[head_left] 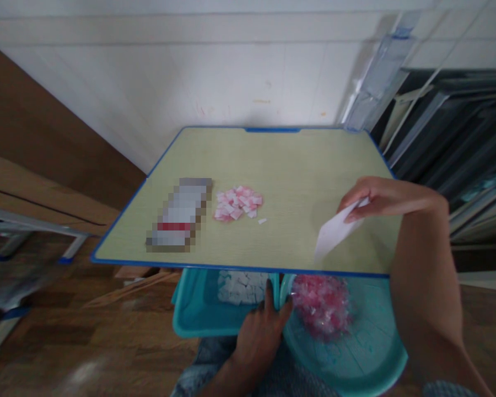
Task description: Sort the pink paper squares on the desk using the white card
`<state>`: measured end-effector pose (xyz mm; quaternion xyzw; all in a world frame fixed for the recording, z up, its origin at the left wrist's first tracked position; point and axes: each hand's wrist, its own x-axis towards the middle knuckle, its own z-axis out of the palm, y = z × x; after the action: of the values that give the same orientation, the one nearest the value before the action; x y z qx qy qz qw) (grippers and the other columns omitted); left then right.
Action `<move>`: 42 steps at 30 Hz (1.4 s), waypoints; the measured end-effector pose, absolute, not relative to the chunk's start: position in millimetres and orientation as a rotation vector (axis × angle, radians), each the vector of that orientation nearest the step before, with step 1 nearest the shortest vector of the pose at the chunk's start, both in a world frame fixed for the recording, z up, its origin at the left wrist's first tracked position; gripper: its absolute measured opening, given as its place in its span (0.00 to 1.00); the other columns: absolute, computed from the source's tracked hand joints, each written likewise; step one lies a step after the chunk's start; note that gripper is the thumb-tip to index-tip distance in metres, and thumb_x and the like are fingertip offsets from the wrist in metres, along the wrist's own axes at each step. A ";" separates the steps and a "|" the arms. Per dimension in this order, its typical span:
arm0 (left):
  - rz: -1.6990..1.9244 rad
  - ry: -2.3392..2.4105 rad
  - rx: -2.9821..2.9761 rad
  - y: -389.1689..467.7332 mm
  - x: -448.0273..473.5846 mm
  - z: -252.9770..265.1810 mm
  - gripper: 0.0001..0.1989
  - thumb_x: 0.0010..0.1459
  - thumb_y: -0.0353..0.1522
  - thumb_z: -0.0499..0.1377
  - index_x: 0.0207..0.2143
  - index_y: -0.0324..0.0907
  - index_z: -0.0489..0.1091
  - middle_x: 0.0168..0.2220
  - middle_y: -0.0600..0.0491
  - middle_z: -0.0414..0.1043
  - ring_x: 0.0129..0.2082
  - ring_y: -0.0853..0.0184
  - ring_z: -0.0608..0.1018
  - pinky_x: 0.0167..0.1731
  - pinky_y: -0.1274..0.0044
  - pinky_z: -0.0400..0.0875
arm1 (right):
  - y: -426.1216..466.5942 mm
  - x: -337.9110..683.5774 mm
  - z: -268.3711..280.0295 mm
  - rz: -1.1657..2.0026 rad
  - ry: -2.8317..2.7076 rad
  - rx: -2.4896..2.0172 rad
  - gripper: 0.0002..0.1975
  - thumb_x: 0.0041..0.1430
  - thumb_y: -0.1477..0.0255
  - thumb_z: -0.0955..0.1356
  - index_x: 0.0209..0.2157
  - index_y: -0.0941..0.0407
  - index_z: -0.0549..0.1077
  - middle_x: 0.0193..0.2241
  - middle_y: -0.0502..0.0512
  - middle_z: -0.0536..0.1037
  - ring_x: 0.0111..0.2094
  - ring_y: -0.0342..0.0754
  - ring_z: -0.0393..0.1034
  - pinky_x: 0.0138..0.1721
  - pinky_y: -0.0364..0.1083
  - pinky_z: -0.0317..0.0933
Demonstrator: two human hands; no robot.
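Observation:
My right hand (367,198) is bent at the wrist above the right part of the table and pinches a white piece of paper (337,231), which slants down to the left. Below the front edge, my left hand (261,333) is at the rims of two tubs, index finger and thumb stretched apart, with nothing visible in it. Beside its fingertip, small white pieces (242,286) lie in a teal rectangular tub (198,328). Pink items in clear wrapping (322,306) sit in a round teal basin (376,342). A heap of small pink-and-white pieces (237,203) rests on the table.
The folding table (293,160) has a pale top and blue rim. A pixelated, blurred-out flat object (182,212) lies on its left. At the back right corner a clear plastic bottle (374,71) leans on the wall, near stacked dark panels (458,127). A metal stand (66,242) is on the left.

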<state>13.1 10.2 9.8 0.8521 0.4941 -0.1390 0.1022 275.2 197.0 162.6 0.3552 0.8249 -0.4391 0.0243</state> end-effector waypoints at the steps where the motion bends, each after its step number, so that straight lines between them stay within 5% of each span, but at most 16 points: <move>1: -0.407 1.460 2.518 10.2 13.1 9.8 0.24 0.55 0.26 0.46 0.53 0.54 0.51 0.55 0.31 0.49 0.30 0.62 0.76 0.25 0.72 0.71 | 197.7 273.0 161.7 -1.362 2.560 1.119 0.12 0.48 0.66 0.65 0.31 0.59 0.75 0.26 0.50 0.76 0.29 0.45 0.68 0.28 0.40 0.59; 14: -0.434 1.440 2.512 11.6 13.5 11.9 0.24 0.55 0.26 0.45 0.53 0.54 0.51 0.55 0.30 0.49 0.30 0.63 0.76 0.25 0.72 0.71 | 192.3 264.7 161.5 -1.442 2.476 0.942 0.09 0.46 0.68 0.67 0.27 0.58 0.75 0.23 0.49 0.75 0.26 0.44 0.68 0.26 0.39 0.59; 27: -0.358 1.454 2.516 10.4 14.7 12.0 0.20 0.56 0.29 0.43 0.51 0.54 0.54 0.54 0.34 0.54 0.29 0.64 0.75 0.24 0.72 0.71 | 209.2 215.8 126.3 -1.585 2.733 2.004 0.20 0.39 0.71 0.69 0.39 0.59 0.71 0.29 0.53 0.76 0.26 0.45 0.69 0.24 0.42 0.62; 42: -0.313 1.446 2.497 10.0 15.2 16.2 0.21 0.57 0.29 0.40 0.52 0.54 0.52 0.53 0.38 0.56 0.28 0.65 0.75 0.23 0.73 0.71 | 185.6 169.1 110.9 -1.748 2.695 1.408 0.20 0.43 0.69 0.68 0.42 0.57 0.69 0.38 0.55 0.74 0.30 0.45 0.69 0.30 0.44 0.64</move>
<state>15.2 10.0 16.2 0.8541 0.4948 -0.1071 0.1193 169.1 185.6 110.9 0.3948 0.7557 -0.4901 -0.1816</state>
